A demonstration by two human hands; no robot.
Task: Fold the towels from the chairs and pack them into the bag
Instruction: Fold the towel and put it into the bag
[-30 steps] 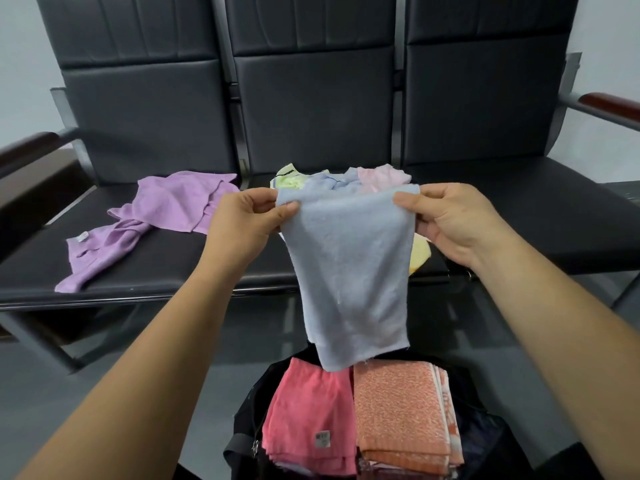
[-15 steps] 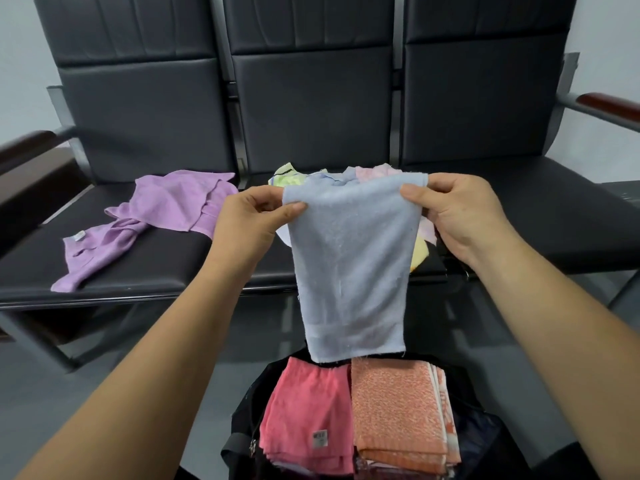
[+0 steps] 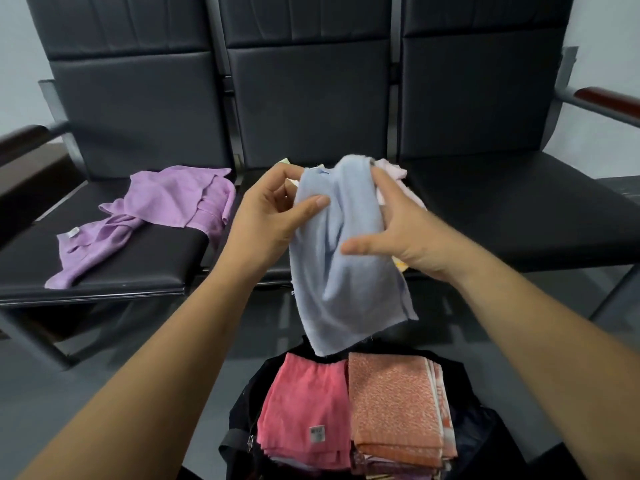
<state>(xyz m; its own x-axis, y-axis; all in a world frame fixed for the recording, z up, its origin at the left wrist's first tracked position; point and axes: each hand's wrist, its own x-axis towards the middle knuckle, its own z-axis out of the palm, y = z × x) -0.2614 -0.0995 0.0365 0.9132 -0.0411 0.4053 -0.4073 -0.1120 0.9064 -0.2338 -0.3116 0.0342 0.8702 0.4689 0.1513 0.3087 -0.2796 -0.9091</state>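
Observation:
A light blue towel (image 3: 349, 271) hangs bunched between my hands above the open black bag (image 3: 242, 417). My left hand (image 3: 266, 216) pinches its upper left edge with the thumb on the front. My right hand (image 3: 398, 230) grips the towel's right side, fingers behind it and thumb stretched out in front. Inside the bag lie a folded pink towel (image 3: 304, 407) and a folded orange towel (image 3: 394, 403) on stacks. A crumpled purple towel (image 3: 156, 213) lies on the left seat. Pale pink and yellow towels (image 3: 391, 168) on the middle seat are mostly hidden behind my hands.
A row of three black chairs (image 3: 311, 98) faces me, with wooden armrests at the far left (image 3: 20, 136) and far right (image 3: 609, 102). The right seat (image 3: 519, 209) is bare. Grey floor (image 3: 104, 375) lies between the chairs and the bag.
The towel was held spread flat by its two top corners. My hands have come together, bunching it, and my right hand has shifted lower on its right side.

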